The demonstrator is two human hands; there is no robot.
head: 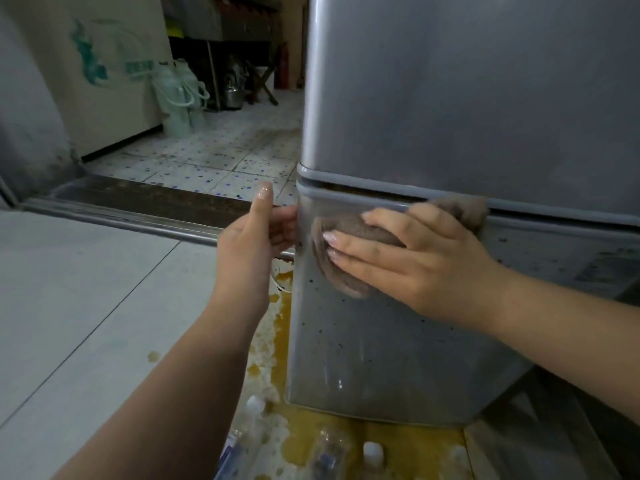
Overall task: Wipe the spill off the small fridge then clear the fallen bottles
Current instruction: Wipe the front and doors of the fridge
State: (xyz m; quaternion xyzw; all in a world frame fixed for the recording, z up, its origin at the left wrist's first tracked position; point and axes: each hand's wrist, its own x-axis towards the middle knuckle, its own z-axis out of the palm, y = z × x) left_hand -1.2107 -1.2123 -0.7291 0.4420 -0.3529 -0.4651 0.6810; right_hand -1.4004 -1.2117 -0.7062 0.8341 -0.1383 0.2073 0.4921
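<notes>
My right hand pressed the brown cloth flat-fingered against the fridge lower door; my left hand gripped its left edge. Specks remained, and the fallen bottles lay untouched in the near yellow puddle.

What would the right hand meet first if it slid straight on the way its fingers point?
Probably the left hand, holding the grey metal fridge's corner, past the brown cloth under the right hand; depth unclear.

- The grey fridge stood upright, its lower door speckled with dark spots.
- A brown cloth lay flat against that door near its top edge.
- Clear, white-capped bottles lay fallen in the yellow spill on the floor at the fridge's foot.
</notes>
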